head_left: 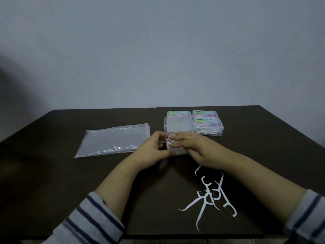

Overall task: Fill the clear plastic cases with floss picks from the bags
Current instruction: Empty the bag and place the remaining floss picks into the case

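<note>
Both my forearms reach forward, striped sleeves pushed up toward the elbows. My left hand (151, 148) has its fingers (159, 138) curled inward, thumb low. My right hand (191, 147) lies flat, palm down, its fingers straight, pointing left toward the other hand.

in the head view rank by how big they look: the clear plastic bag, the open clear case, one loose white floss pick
1. Flat clear plastic bag, largest.
2. Open clear plastic case, partly hidden by both hands.
3. Loose white floss pick, smallest, though it lies nearest the camera.
</note>
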